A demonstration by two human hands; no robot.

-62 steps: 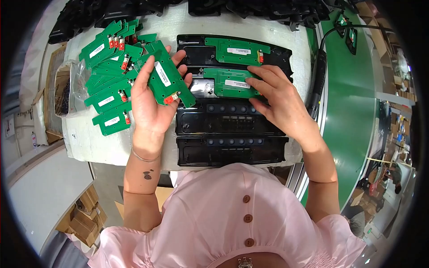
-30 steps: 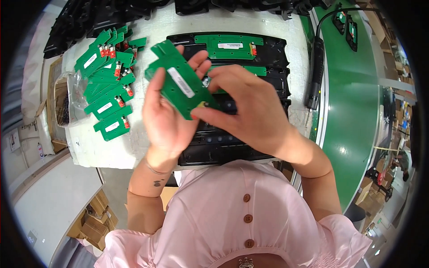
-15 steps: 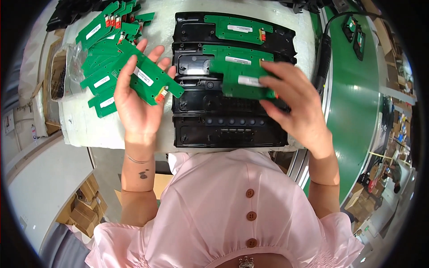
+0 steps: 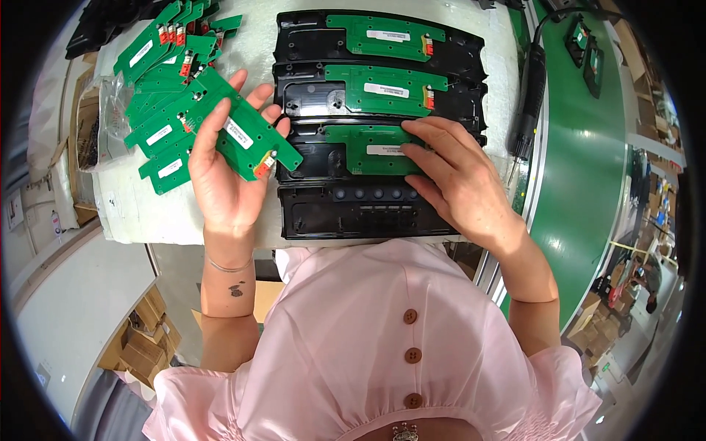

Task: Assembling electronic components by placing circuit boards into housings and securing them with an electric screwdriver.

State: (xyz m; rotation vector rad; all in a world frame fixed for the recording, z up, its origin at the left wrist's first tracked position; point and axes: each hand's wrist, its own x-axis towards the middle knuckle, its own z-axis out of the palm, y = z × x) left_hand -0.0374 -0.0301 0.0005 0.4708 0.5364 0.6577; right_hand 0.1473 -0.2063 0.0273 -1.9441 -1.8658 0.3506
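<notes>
Biggest risk I see: the flat green circuit board (image 4: 246,140) in the left hand (image 4: 224,173) is only pinched loosely between thumb and fingers, tilted above the white surface (image 4: 147,209), so it could slip onto the fanned pile of green boards (image 4: 165,81). The right hand (image 4: 456,180) lies flat, fingers spread, pressing another green board (image 4: 375,147) into the third long black plastic housing (image 4: 316,158); uneven pressure might seat it crooked.
</notes>
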